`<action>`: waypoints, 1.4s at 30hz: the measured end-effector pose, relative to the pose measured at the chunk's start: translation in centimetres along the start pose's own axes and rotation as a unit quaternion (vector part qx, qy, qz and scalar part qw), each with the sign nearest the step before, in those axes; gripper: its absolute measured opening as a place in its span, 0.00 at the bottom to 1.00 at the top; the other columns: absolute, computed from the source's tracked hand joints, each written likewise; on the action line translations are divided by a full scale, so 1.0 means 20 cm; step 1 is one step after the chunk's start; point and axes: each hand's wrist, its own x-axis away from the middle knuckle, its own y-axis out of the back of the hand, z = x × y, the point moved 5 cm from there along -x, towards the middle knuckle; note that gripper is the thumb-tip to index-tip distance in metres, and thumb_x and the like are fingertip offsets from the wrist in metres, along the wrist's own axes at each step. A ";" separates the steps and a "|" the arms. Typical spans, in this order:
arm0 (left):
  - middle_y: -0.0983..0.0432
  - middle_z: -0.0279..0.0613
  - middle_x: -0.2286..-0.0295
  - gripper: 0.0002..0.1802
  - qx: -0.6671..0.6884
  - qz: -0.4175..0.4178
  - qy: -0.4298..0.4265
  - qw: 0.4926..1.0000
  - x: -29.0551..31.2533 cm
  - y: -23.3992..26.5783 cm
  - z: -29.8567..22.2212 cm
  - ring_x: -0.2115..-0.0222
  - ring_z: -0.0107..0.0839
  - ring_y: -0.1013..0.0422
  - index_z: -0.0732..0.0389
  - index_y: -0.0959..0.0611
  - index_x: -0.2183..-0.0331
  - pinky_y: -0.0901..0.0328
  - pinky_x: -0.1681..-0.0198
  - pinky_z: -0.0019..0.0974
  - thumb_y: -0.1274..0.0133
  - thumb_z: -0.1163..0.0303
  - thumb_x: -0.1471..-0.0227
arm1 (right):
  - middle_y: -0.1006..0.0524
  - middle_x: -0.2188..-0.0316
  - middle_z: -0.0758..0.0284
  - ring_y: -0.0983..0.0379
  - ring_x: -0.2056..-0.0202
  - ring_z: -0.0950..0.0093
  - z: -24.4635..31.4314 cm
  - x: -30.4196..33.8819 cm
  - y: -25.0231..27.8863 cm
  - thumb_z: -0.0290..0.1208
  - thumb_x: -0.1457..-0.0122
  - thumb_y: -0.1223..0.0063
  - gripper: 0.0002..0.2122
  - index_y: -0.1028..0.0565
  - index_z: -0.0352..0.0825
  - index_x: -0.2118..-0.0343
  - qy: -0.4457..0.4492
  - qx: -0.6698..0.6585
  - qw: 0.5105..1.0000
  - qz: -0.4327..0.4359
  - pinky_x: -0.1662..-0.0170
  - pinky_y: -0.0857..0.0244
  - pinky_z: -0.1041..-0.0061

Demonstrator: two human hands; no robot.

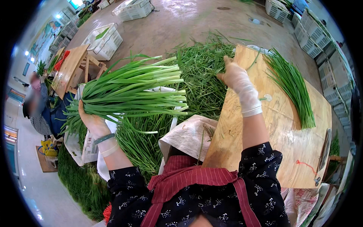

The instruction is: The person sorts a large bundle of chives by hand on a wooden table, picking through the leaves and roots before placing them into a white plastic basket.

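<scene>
Left hand [90,120] clasping green bunch [136,89], left of tabletop [242,147].
Right hand [236,77] half-open, empty, over tabletop's left edge.

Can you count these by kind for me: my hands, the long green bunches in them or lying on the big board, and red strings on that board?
Hands: 2 (left hand, right hand)
Green bunches: 2 (held bunch, lying bunch on the wooden board)
Red string: 1
Total: 5
</scene>
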 end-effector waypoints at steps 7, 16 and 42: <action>0.32 0.49 0.55 0.20 0.026 0.057 0.035 0.997 0.00 -0.03 0.03 0.55 0.41 0.35 0.66 0.28 0.56 0.39 0.50 0.46 0.58 0.62 0.47 | 0.31 0.53 0.57 0.34 0.53 0.72 0.38 0.26 -0.04 0.40 0.52 0.43 0.29 0.36 0.31 0.48 0.244 -0.513 0.801 0.189 0.50 0.41 0.75; 0.31 0.50 0.57 0.20 0.001 0.036 0.025 0.999 0.02 -0.06 0.07 0.55 0.43 0.34 0.67 0.28 0.57 0.38 0.51 0.48 0.60 0.63 0.46 | 0.23 0.70 0.66 0.29 0.68 0.81 0.48 0.30 -0.21 0.30 0.51 0.41 0.14 0.25 0.28 0.63 0.134 -0.723 0.649 0.196 0.63 0.35 0.81; 0.33 0.49 0.54 0.20 -0.016 0.006 0.000 1.000 0.02 -0.03 0.04 0.54 0.41 0.35 0.66 0.29 0.55 0.39 0.50 0.46 0.60 0.64 0.47 | 0.23 0.74 0.67 0.32 0.73 0.81 0.38 0.36 0.09 0.33 0.52 0.43 0.11 0.22 0.31 0.68 0.169 -0.652 0.739 0.001 0.67 0.38 0.83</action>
